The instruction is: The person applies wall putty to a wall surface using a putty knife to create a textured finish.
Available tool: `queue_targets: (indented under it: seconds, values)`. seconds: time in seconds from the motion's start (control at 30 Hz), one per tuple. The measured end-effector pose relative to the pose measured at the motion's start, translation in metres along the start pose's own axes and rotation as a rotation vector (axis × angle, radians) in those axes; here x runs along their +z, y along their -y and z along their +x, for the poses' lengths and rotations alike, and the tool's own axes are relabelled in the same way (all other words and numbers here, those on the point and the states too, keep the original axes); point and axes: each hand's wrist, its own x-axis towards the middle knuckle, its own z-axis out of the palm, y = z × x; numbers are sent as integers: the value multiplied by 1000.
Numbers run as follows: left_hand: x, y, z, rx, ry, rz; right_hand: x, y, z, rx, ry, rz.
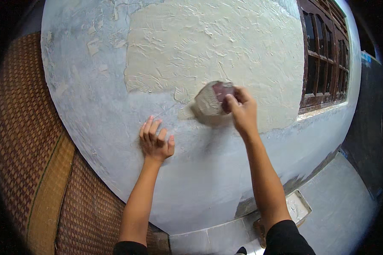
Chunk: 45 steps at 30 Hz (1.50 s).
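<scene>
My right hand (242, 109) grips a flat maroon scraper (224, 91) at its edge, thumb in front. Pale putty (208, 102) covers much of the scraper's face, slightly blurred. It is at the lower border of a cream, rough-textured coat (217, 46) spread over the wall. Whether it touches the wall is hard to tell. Lower and to the left, my left hand (156, 138) rests on the bare grey-blue wall (183, 170) with its fingers apart and a little bent, holding nothing.
A dark wooden window (325, 55) with glass panes borders the coat on the right. Woven brown matting (25, 106) lines the left side. On the grey tiled floor (332, 204), beside my right forearm, is a tray (303, 197) with whitish material inside.
</scene>
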Motion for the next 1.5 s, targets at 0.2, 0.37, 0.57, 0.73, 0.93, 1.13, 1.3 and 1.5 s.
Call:
queue_targets:
  seconds: [0.2, 0.37, 0.57, 0.73, 0.93, 1.13, 1.3, 1.5]
  values:
    - [3, -1, -2, 5, 4, 11, -10, -4, 4, 126, -160, 137]
    - [2, 1, 0, -4, -7, 6, 10, -13, -6, -129, 29, -171]
    - [6, 2, -1, -3, -1, -8, 0, -28, -21, 99, -109, 16]
    - [5, -1, -3, -8, 4, -23, 24, -15, -44, 69, -198, -108]
    - [4, 2, -4, -10, -1, -30, 14, -18, -49, 187, -256, 36]
    - [3, 7, -5, -3, -1, -12, 18, -19, -45, 240, -236, 36]
    - [6, 4, -5, -6, 0, -37, 24, -24, -49, 46, -170, 15]
    - [3, 5, -8, 1, 3, -25, 6, -29, -54, 225, -287, 95]
